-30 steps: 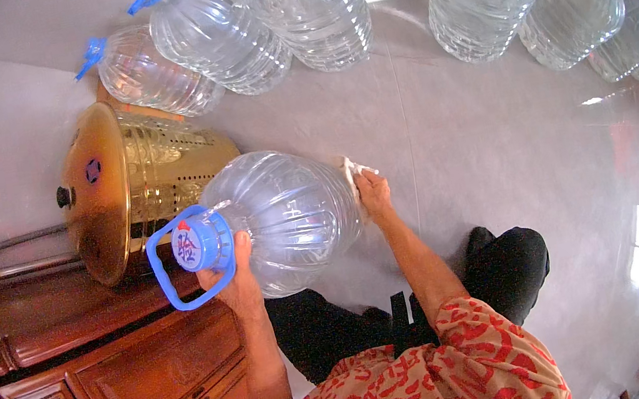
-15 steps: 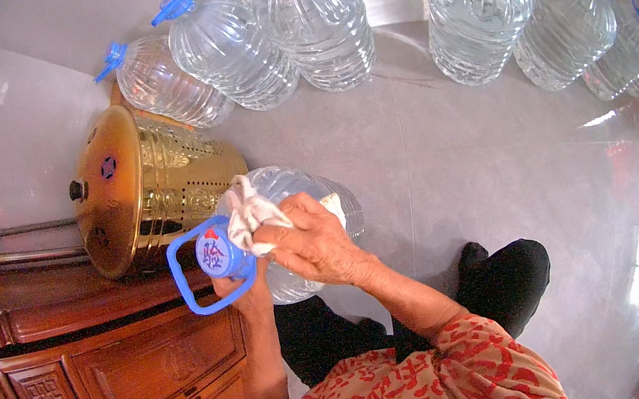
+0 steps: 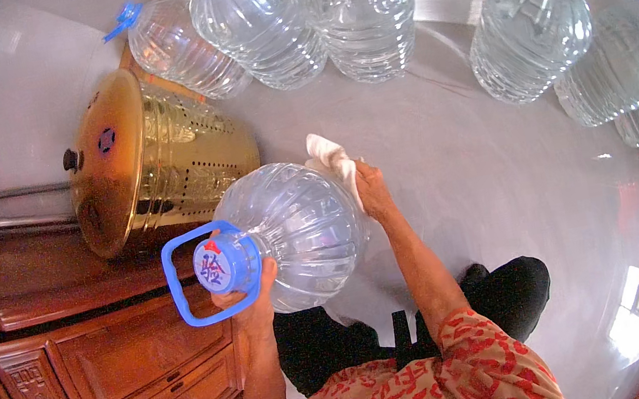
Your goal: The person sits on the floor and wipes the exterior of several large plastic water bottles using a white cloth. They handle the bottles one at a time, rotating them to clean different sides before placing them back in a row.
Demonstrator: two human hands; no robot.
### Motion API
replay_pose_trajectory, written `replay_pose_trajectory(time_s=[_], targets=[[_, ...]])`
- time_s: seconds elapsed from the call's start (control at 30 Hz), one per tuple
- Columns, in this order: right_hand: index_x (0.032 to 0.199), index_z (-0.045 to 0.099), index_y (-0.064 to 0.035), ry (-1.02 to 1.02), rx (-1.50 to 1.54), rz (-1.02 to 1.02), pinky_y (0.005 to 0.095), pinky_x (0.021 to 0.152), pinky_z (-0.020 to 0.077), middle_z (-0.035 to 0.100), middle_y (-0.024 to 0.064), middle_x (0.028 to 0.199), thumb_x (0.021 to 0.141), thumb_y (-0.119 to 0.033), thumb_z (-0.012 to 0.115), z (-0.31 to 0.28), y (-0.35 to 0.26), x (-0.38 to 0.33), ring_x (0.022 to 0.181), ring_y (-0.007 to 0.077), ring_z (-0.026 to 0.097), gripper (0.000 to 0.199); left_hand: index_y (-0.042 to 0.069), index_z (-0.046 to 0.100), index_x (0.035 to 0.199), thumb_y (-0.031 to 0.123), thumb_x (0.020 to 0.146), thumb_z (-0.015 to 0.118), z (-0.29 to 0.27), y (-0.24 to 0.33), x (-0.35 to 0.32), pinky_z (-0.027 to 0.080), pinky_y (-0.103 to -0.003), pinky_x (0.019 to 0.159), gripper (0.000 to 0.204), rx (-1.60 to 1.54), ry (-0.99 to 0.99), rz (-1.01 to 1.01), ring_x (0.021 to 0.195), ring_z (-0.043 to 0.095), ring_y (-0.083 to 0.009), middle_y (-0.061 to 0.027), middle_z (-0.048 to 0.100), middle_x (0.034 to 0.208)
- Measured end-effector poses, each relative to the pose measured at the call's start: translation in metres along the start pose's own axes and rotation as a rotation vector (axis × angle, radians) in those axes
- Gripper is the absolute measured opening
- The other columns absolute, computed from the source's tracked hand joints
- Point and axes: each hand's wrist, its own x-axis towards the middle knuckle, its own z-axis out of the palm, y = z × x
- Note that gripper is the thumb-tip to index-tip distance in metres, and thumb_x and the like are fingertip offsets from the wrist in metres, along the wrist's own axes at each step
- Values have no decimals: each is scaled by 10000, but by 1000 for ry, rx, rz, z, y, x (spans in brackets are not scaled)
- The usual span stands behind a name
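Observation:
A large clear plastic water bottle is tilted in front of me, its blue cap and square loop handle toward the left. My left hand is closed around its neck just below the cap, the fingers partly hidden behind it. At the bottle's far right side, my right hand grips a white cloth. The cloth is bunched and lies against or very close to the bottle's side near its base; exact contact I cannot tell.
Several similar water bottles stand along the wall at the back, and another bottle group stands at the right. A gold perforated metal drum with a lid lies left of the held bottle. Below it is a carved reddish wooden cabinet.
My right hand and the cloth have moved from the bottle's shoulder near the cap to its far right side. The view has shifted a little; my left hand still holds the neck.

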Motion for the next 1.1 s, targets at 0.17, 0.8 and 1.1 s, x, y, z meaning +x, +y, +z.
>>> replay_pose_trajectory(time_s=[0.17, 0.8, 1.1], targets=[[1019, 642, 4, -73, -442, -12, 335, 690, 458, 630, 88, 766, 935, -266, 504, -11, 41, -24, 739, 171, 541, 314, 13, 463, 1328, -25, 641, 770, -13, -12, 3, 458, -305, 858, 753, 70, 25, 12, 908, 560, -144, -29, 588, 1049], [1089, 674, -51, -225, -7, -224, 343, 845, 446, 639, 110, 1027, 898, -144, 576, -38, -193, -25, 926, 212, 573, 234, 21, 524, 1271, -36, 652, 774, 2, -7, 13, 463, -308, 884, 670, -15, 63, 192, 972, 575, -146, -44, 606, 1098], [996, 670, -91, -435, -333, -697, 405, 714, 420, 614, 129, 906, 769, -64, 621, 3, -269, -5, 833, 311, 539, 234, 24, 550, 1167, 121, 565, 870, 6, 20, 5, 419, -397, 945, 688, 99, 115, 249, 1062, 541, -260, -124, 556, 1169]])
